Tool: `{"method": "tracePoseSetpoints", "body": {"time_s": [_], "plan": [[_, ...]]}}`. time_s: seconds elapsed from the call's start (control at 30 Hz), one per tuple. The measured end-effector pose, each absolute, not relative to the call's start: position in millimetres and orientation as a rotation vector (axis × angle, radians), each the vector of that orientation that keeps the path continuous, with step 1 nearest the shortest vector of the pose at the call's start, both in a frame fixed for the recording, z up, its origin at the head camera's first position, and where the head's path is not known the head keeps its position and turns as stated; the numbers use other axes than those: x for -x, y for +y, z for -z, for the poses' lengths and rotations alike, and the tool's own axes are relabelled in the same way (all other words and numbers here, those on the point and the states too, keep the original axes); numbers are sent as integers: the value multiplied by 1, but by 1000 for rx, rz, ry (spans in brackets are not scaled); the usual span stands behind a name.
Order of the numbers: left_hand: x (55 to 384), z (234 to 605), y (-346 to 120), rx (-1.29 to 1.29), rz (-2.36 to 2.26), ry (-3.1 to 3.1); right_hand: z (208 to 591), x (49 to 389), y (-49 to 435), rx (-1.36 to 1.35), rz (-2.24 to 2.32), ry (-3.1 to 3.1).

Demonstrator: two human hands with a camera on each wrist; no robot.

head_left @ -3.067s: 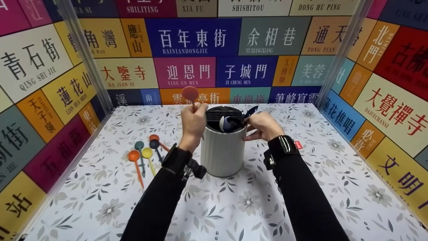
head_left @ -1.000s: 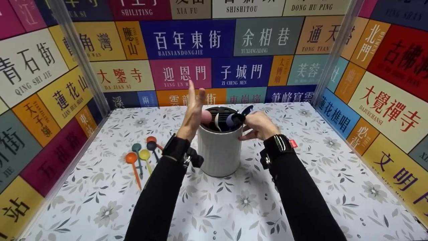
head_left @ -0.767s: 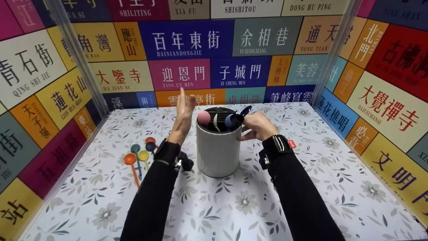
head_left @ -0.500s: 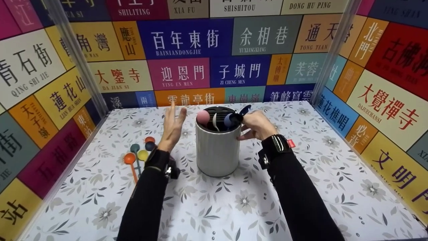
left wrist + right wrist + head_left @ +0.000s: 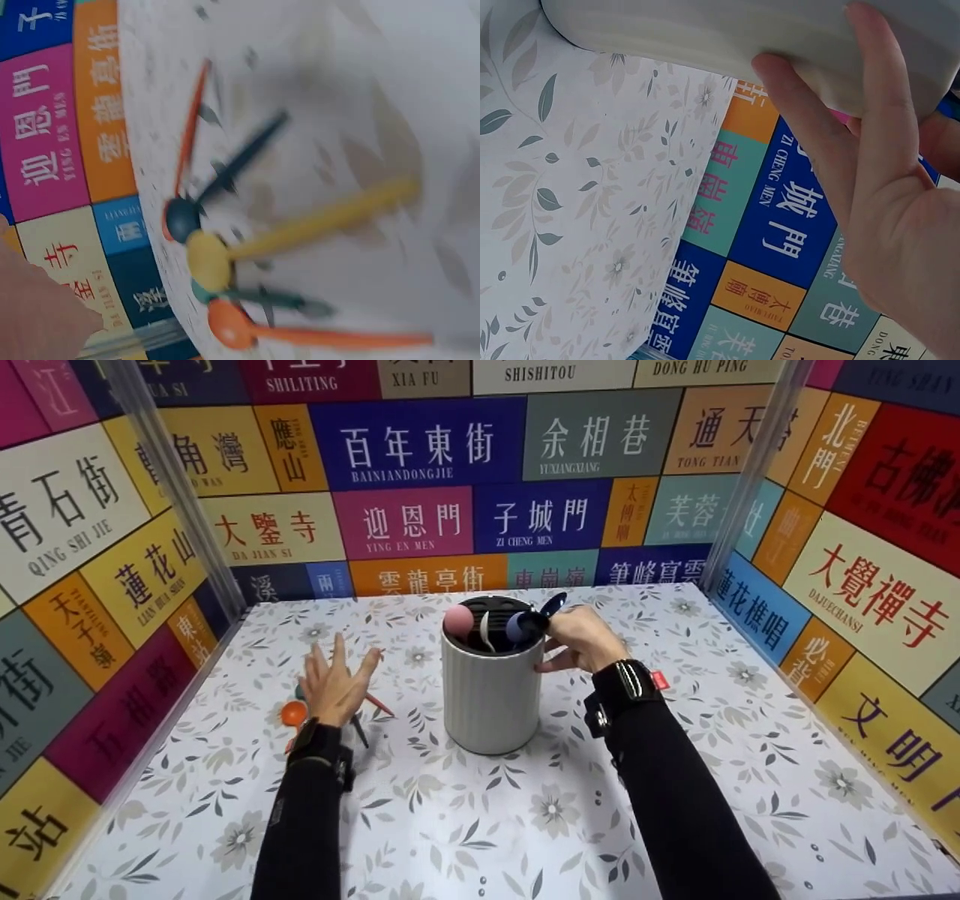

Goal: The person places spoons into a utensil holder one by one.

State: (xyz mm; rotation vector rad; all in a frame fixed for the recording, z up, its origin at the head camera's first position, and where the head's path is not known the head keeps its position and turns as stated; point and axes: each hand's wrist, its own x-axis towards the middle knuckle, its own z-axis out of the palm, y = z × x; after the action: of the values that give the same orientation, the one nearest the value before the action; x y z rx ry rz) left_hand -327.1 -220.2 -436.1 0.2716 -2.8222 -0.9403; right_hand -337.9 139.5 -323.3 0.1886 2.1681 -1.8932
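Note:
My left hand (image 5: 337,682), fingers spread and holding nothing, hovers over several small long-handled spoons at the left. In the left wrist view these are an orange spoon (image 5: 232,324), a yellow spoon (image 5: 210,259), a teal spoon (image 5: 285,298), a dark blue spoon (image 5: 183,219) and a red-orange spoon (image 5: 193,124) partly hidden behind it. My right hand (image 5: 585,636) grips the rim and side of a ribbed light-grey utensil holder (image 5: 491,697). A pink spoon (image 5: 459,620), a white spoon (image 5: 486,630), a bluish spoon (image 5: 514,628) and a glossy navy spoon (image 5: 555,604) stand in its slotted black top.
The table has a floral cloth (image 5: 555,810). Panels printed with Chinese place names (image 5: 416,442) wall it at the back and both sides. A small red tag (image 5: 659,680) shows beside my right wrist.
My left hand put the pink spoon into the holder, let go, and moved left and down to above the loose spoons. My right hand has stayed at the holder.

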Motion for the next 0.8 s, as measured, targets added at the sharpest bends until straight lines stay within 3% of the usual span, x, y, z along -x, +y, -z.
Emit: {"method": "tracePoseSetpoints", "body": {"time_s": [0.37,0.8], "plan": [[308,470,-272,-387,827,-2996,323,339,140,-208,1893,2152],[301,501,-281,-620,710,-3021,322,339,142,-239,1892,2121]]}}
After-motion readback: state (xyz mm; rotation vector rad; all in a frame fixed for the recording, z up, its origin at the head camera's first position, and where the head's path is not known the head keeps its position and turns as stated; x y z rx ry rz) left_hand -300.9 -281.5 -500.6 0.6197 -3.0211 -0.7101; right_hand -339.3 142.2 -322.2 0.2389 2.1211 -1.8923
